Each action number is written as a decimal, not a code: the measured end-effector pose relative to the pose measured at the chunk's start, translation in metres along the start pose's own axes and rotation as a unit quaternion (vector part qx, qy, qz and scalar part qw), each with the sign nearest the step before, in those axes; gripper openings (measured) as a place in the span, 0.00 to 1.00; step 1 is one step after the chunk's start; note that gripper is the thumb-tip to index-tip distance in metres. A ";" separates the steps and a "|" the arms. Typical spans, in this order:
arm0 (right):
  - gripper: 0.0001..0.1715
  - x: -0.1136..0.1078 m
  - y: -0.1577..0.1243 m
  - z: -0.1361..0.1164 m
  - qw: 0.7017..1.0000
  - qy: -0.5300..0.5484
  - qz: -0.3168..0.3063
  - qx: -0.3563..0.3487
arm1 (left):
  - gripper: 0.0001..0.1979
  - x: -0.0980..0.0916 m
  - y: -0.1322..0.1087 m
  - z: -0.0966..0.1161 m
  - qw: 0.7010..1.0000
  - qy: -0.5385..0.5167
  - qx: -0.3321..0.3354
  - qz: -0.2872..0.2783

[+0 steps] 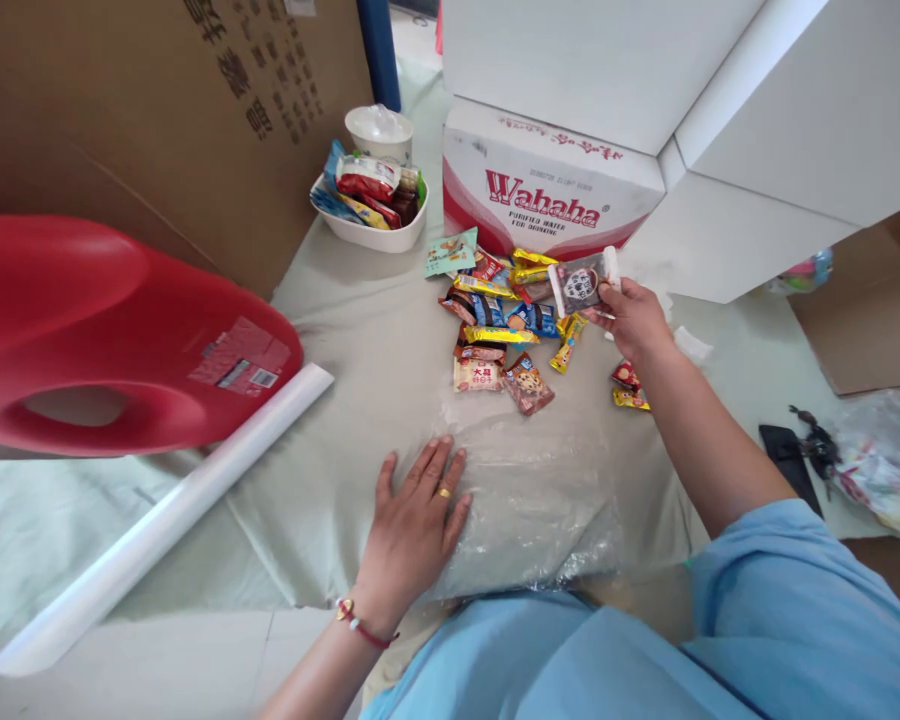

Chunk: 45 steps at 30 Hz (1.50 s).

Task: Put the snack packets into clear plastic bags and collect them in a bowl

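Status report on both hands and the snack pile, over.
Left hand palm-down by edge of plastic sheet. Right hand holding dark packet at snack pile. Wahaha carton close behind pile, may limit reach.

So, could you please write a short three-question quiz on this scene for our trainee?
1. What does the right hand hold?
2. True or false: the shallow white tub stands left of the red-and-white cardboard Wahaha box.
3. Which shows a gold-coloured ring: a) left hand; b) right hand; c) neither?

Key:
1. A rectangular dark snack packet with white ends.
2. True.
3. a.
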State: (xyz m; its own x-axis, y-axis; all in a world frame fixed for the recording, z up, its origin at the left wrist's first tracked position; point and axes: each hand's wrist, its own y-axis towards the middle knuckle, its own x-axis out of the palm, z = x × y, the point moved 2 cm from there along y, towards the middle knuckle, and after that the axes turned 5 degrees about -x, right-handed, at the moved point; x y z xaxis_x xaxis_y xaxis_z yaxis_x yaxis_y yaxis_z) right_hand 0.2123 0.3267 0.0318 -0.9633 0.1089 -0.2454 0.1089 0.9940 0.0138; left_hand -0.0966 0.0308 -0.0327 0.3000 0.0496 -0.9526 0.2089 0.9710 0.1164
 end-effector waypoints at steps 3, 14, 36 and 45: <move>0.17 -0.012 -0.033 -0.006 0.992 0.103 -0.042 0.065 | 0.26 -0.001 0.001 0.002 1.000 0.000 -0.005 -0.007; 0.11 0.005 -0.199 0.006 0.909 -0.096 -0.285 -0.288 | 0.29 -0.004 0.005 0.011 0.997 -0.003 -0.041 -0.060; 0.24 0.029 -0.185 0.013 0.769 -0.257 -0.460 -0.362 | 0.31 -0.005 -0.004 -0.006 0.999 0.019 0.002 -0.051; 0.27 0.152 0.040 -0.055 0.773 -0.436 -0.233 -0.398 | 0.31 -0.009 -0.003 -0.005 0.999 0.018 -0.008 -0.051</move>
State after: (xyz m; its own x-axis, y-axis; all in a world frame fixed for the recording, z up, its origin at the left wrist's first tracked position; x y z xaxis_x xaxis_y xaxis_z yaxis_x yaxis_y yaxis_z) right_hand 0.0568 0.3837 0.0488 -0.2829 0.0316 -0.9586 -0.7190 0.6545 0.2338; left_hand -0.1050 0.0284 -0.0259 0.2435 -0.0412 -0.9690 0.2213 0.9751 0.0141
